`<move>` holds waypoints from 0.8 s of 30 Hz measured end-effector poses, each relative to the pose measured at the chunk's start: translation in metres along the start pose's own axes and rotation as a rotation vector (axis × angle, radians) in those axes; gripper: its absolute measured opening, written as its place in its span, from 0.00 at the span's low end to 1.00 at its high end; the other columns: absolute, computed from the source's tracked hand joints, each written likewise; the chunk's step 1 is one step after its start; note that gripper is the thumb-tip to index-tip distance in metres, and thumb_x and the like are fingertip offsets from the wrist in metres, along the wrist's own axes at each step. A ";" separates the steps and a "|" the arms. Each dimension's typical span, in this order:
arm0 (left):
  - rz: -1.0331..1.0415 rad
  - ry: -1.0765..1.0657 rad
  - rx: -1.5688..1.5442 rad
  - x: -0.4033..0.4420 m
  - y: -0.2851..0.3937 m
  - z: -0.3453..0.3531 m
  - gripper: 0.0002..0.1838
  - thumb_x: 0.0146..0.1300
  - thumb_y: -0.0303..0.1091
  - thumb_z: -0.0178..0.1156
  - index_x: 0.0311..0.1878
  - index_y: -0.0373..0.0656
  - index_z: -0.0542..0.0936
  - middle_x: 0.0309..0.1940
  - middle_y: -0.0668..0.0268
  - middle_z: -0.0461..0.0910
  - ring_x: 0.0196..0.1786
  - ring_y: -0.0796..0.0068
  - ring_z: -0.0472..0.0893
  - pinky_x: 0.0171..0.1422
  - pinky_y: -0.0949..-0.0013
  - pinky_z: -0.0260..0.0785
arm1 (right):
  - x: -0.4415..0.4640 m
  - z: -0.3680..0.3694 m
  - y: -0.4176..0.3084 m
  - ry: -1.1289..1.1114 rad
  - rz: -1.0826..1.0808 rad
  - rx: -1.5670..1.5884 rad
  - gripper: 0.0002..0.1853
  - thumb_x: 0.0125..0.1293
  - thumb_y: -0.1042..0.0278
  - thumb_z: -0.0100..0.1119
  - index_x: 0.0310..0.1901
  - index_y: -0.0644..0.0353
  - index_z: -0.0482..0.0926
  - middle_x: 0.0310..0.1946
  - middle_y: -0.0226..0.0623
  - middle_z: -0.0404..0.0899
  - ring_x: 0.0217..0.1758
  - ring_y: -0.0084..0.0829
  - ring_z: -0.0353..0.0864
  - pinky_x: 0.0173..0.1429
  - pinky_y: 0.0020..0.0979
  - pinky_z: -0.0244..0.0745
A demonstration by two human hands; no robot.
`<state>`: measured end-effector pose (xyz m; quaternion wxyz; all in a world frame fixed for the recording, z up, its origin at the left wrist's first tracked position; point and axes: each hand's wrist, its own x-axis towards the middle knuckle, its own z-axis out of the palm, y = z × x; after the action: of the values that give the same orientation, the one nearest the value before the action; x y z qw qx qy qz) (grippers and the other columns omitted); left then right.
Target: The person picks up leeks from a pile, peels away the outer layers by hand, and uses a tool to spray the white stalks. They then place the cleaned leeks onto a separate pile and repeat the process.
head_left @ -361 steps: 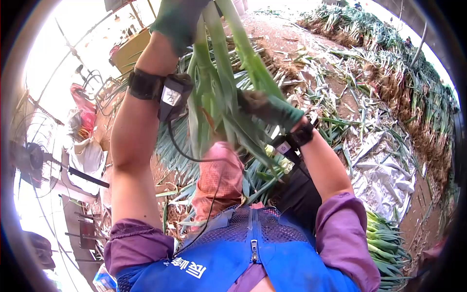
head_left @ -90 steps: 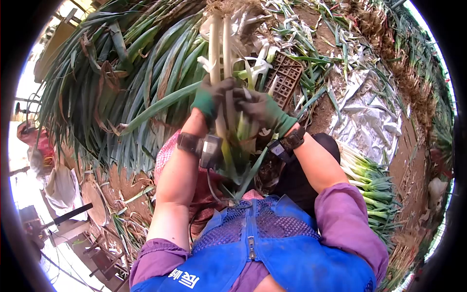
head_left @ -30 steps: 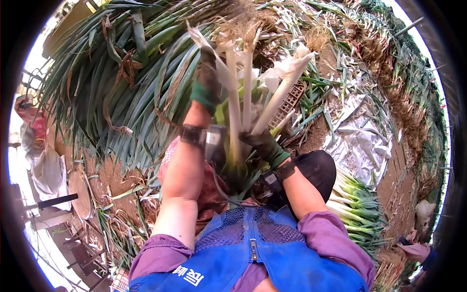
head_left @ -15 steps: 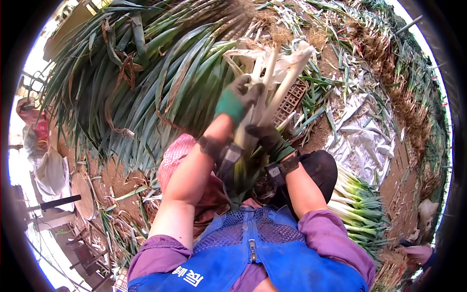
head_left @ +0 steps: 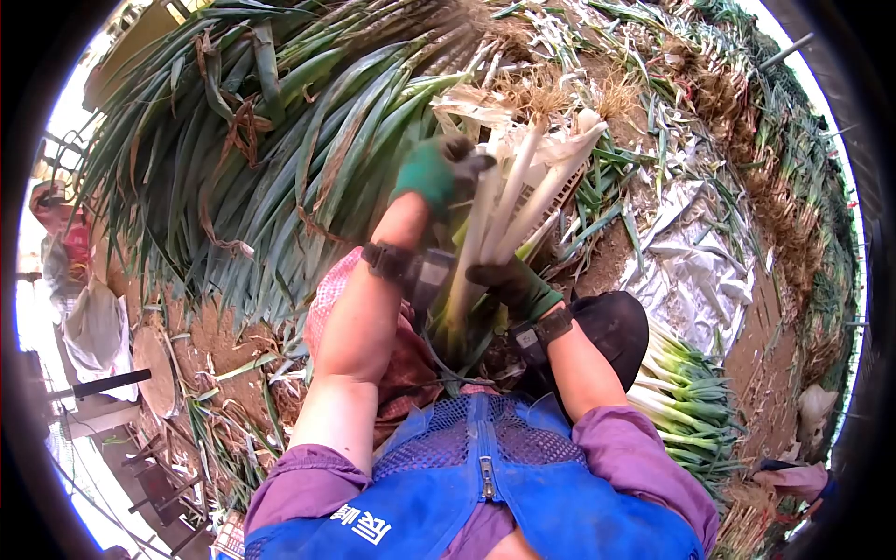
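Note:
My right hand (head_left: 513, 285), in a dark green glove, is closed round the lower part of several thick green onions (head_left: 511, 201). Their white shanks point up and away from me, with roots and loose pale skins at the far end. To their left is my left hand (head_left: 448, 175), in a green and dark glove. Its fingers are smeared by motion, and whether they hold anything does not show. The green tops of the held onions run down between my knees, partly hidden by my forearms.
A large heap of untrimmed green onions (head_left: 308, 140) lies at the upper left. Cleaned green onions (head_left: 686, 401) are stacked at my right. Crumpled white sheeting (head_left: 695, 266) lies on the soil, with peeled scraps around it. A long row of onions (head_left: 812, 215) lines the far right.
My left hand has moved from the shanks to the left and slightly up. My right hand stays round the green onions, whose white shanks have spread a little and shifted slightly.

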<state>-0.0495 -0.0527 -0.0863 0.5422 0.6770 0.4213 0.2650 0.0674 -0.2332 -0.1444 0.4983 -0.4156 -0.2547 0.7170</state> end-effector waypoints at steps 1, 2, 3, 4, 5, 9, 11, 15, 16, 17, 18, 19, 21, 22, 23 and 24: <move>0.044 0.142 -0.160 0.006 0.002 0.004 0.12 0.58 0.39 0.74 0.35 0.40 0.85 0.28 0.71 0.83 0.29 0.81 0.76 0.36 0.72 0.70 | 0.002 -0.007 0.006 -0.015 0.009 -0.026 0.28 0.57 0.69 0.74 0.60 0.60 0.77 0.51 0.31 0.81 0.54 0.30 0.80 0.60 0.35 0.75; 0.086 0.283 -0.320 0.011 0.004 0.006 0.11 0.59 0.37 0.73 0.34 0.40 0.84 0.27 0.72 0.82 0.28 0.83 0.75 0.33 0.74 0.69 | 0.006 -0.020 0.017 -0.030 0.019 -0.052 0.28 0.57 0.69 0.74 0.60 0.60 0.77 0.50 0.31 0.82 0.53 0.30 0.80 0.60 0.34 0.75; 0.149 0.295 -0.534 0.013 0.005 -0.004 0.06 0.62 0.31 0.72 0.33 0.42 0.83 0.25 0.73 0.81 0.26 0.87 0.72 0.30 0.78 0.64 | 0.008 -0.024 0.021 -0.043 0.027 -0.076 0.27 0.57 0.69 0.74 0.59 0.60 0.78 0.50 0.30 0.82 0.53 0.30 0.80 0.60 0.34 0.75; 0.190 0.348 -0.736 0.019 0.006 -0.005 0.07 0.62 0.32 0.71 0.33 0.42 0.83 0.24 0.72 0.80 0.24 0.86 0.72 0.29 0.78 0.64 | 0.008 -0.027 0.026 -0.046 0.040 -0.121 0.26 0.57 0.69 0.74 0.59 0.60 0.78 0.49 0.30 0.82 0.52 0.29 0.80 0.59 0.34 0.75; 0.199 0.385 -0.674 0.024 0.002 -0.013 0.08 0.63 0.35 0.71 0.36 0.42 0.83 0.25 0.71 0.81 0.25 0.84 0.75 0.29 0.77 0.68 | 0.008 -0.029 0.032 -0.049 0.054 -0.166 0.26 0.57 0.69 0.74 0.58 0.59 0.79 0.49 0.30 0.82 0.51 0.28 0.80 0.59 0.34 0.75; 0.111 0.387 -0.704 0.023 0.001 -0.019 0.17 0.62 0.36 0.72 0.49 0.37 0.80 0.30 0.67 0.83 0.25 0.82 0.78 0.29 0.75 0.69 | 0.005 -0.027 0.026 -0.045 0.128 -0.269 0.24 0.58 0.69 0.73 0.56 0.59 0.80 0.47 0.30 0.82 0.49 0.26 0.80 0.57 0.32 0.76; 0.112 0.269 -0.743 0.019 -0.007 -0.017 0.36 0.60 0.43 0.74 0.63 0.31 0.71 0.36 0.60 0.85 0.32 0.70 0.84 0.35 0.68 0.74 | 0.008 -0.026 0.019 0.014 0.047 -0.225 0.23 0.58 0.68 0.73 0.56 0.59 0.80 0.46 0.30 0.82 0.48 0.25 0.80 0.56 0.31 0.76; 0.120 0.063 0.077 0.021 -0.039 0.013 0.44 0.54 0.55 0.75 0.63 0.31 0.71 0.45 0.50 0.84 0.46 0.54 0.84 0.54 0.60 0.74 | 0.018 -0.021 -0.002 0.050 -0.102 -0.154 0.17 0.64 0.68 0.68 0.54 0.60 0.80 0.43 0.30 0.82 0.45 0.23 0.80 0.52 0.30 0.77; 0.093 -0.030 0.043 0.009 -0.036 0.029 0.45 0.51 0.57 0.76 0.62 0.31 0.72 0.46 0.49 0.84 0.48 0.54 0.84 0.56 0.60 0.74 | 0.020 -0.012 -0.009 0.056 -0.143 -0.120 0.16 0.65 0.68 0.67 0.53 0.61 0.80 0.42 0.30 0.82 0.44 0.23 0.80 0.51 0.30 0.77; 0.063 -0.121 0.011 -0.004 -0.034 0.044 0.46 0.49 0.59 0.77 0.61 0.31 0.73 0.47 0.48 0.84 0.49 0.53 0.84 0.59 0.60 0.73 | 0.028 -0.012 -0.008 0.111 -0.292 -0.573 0.14 0.69 0.65 0.64 0.52 0.62 0.80 0.41 0.32 0.83 0.42 0.23 0.80 0.48 0.30 0.78; 0.079 -0.209 -0.026 -0.012 -0.022 0.049 0.46 0.47 0.58 0.78 0.60 0.31 0.74 0.46 0.49 0.84 0.48 0.56 0.85 0.58 0.61 0.74 | 0.032 -0.018 -0.006 0.066 -0.415 -0.924 0.14 0.70 0.63 0.63 0.50 0.63 0.79 0.39 0.33 0.82 0.39 0.24 0.80 0.44 0.29 0.78; -0.039 -0.307 -0.106 -0.015 -0.007 0.040 0.42 0.48 0.54 0.78 0.57 0.31 0.76 0.44 0.51 0.85 0.44 0.62 0.86 0.53 0.63 0.76 | 0.038 -0.028 0.003 0.097 -0.379 -0.958 0.15 0.70 0.61 0.63 0.51 0.63 0.78 0.39 0.33 0.82 0.38 0.24 0.80 0.43 0.29 0.78; -0.059 -0.159 -0.191 -0.020 -0.001 0.038 0.38 0.50 0.50 0.77 0.56 0.31 0.77 0.43 0.53 0.86 0.41 0.66 0.85 0.49 0.66 0.77 | 0.045 -0.042 0.011 0.210 -0.353 -1.007 0.18 0.70 0.57 0.64 0.51 0.63 0.77 0.37 0.33 0.81 0.36 0.25 0.80 0.40 0.31 0.79; -0.068 -0.085 -0.232 -0.020 0.000 0.037 0.36 0.51 0.49 0.77 0.55 0.31 0.78 0.42 0.54 0.86 0.40 0.67 0.85 0.46 0.67 0.78 | 0.047 -0.046 0.008 0.296 -0.362 -1.022 0.19 0.70 0.55 0.64 0.51 0.63 0.77 0.36 0.34 0.80 0.35 0.26 0.80 0.38 0.31 0.79; -0.101 -0.081 -0.356 -0.018 -0.001 0.034 0.31 0.53 0.45 0.76 0.52 0.31 0.79 0.40 0.55 0.86 0.38 0.69 0.85 0.41 0.68 0.78 | 0.046 -0.050 0.009 0.361 -0.347 -0.884 0.20 0.70 0.53 0.63 0.51 0.62 0.77 0.35 0.35 0.80 0.33 0.27 0.81 0.37 0.32 0.78; -0.012 -0.019 -0.444 -0.022 0.002 0.030 0.27 0.56 0.42 0.74 0.52 0.32 0.79 0.37 0.55 0.86 0.36 0.70 0.85 0.39 0.68 0.78 | 0.043 -0.048 0.004 0.427 -0.341 -0.742 0.21 0.70 0.50 0.63 0.51 0.61 0.77 0.34 0.36 0.80 0.32 0.28 0.81 0.36 0.32 0.78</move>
<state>-0.0353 -0.0868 -0.0906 0.6835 0.5408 0.3514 0.3418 0.0991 -0.1971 -0.1873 0.4681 -0.6564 -0.4506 0.3834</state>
